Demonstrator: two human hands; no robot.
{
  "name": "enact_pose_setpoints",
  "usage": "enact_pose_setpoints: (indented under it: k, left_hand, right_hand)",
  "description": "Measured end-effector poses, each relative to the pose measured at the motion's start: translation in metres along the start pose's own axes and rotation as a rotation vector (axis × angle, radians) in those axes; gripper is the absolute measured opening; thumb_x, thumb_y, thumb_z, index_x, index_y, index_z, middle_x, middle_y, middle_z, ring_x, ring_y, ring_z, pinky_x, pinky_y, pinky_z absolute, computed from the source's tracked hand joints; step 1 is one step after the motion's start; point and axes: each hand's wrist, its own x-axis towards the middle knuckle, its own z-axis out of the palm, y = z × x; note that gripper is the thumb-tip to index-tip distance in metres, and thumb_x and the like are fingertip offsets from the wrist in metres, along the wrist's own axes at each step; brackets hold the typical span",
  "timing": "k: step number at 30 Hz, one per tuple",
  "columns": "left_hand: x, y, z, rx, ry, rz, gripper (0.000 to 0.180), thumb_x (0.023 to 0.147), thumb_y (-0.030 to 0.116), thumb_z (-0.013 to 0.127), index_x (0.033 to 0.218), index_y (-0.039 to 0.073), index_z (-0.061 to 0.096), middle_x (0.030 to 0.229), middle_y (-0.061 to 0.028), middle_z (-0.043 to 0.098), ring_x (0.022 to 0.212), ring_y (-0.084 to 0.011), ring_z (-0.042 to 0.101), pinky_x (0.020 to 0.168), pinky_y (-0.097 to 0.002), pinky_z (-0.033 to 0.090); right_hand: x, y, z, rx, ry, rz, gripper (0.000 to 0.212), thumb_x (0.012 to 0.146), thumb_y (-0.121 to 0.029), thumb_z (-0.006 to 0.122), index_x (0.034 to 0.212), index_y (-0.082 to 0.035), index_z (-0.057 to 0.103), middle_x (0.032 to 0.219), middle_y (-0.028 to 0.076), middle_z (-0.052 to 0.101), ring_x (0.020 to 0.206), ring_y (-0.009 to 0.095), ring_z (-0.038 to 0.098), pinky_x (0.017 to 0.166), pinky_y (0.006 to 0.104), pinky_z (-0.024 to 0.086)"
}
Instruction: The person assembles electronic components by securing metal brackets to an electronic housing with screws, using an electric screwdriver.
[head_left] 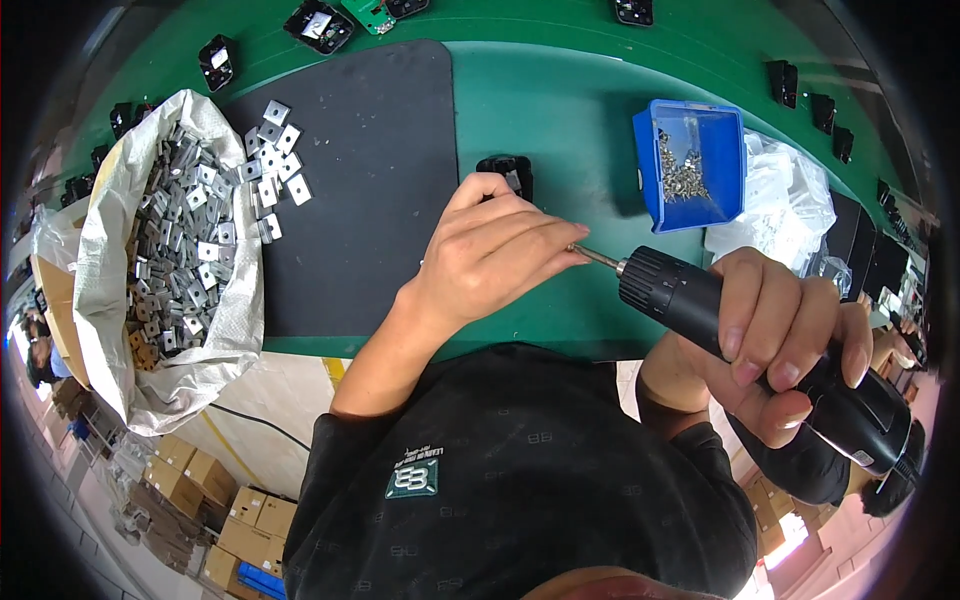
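Note:
My right hand (775, 340) is wrapped around a black electric screwdriver (665, 295), which points left and slightly up over the table's near edge. Its thin metal bit (600, 258) ends at the fingertips of my left hand (495, 240). Those fingers are pinched together at the bit's tip; a tiny metallic glint shows between them, too small to name. Just beyond my left hand, a small black plastic housing (518, 175) lies on the green table, partly hidden by the knuckles.
A blue bin (650, 190) of small brass-coloured screws (684, 178) stands right of centre, beside clear plastic bags (785, 195). At left, a white woven sack (95, 290) holds square metal plates; several more lie on the black mat (360, 200). Black housings (320, 27) line the far green surface.

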Motion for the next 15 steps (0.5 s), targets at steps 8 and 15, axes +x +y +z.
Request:
enact_pose_setpoints:
  k: [8, 15]
  left_hand:
    - [-0.0018, 0.005, -0.0074, 0.09, -0.068, 0.018, 0.024, 0.07, 0.019, 0.082, 0.087, 0.007, 0.071, 0.08, -0.0019, 0.072, 0.068, -0.0151, 0.065, 0.07, -0.0308, 0.044]
    - [-0.0049, -0.0022, -0.0003, 0.089, 0.019, 0.02, 0.022, 0.069, 0.021, 0.084, 0.08, 0.007, 0.07, 0.075, 0.0005, 0.069, 0.064, -0.0128, 0.062, 0.068, -0.0303, 0.044]
  right_hand:
    - [-0.0016, 0.0037, -0.0018, 0.047, -0.025, 0.033, 0.039, 0.083, -0.014, 0.078, 0.115, -0.02, 0.055, 0.083, -0.002, 0.057, 0.064, 0.009, 0.057, 0.063, 0.0237, 0.048]
    - [-0.004, 0.008, -0.0013, -0.001, -0.019, 0.055, 0.041, 0.087, -0.014, 0.076, 0.119, -0.022, 0.051, 0.084, -0.001, 0.057, 0.066, 0.011, 0.058, 0.062, 0.0269, 0.048]
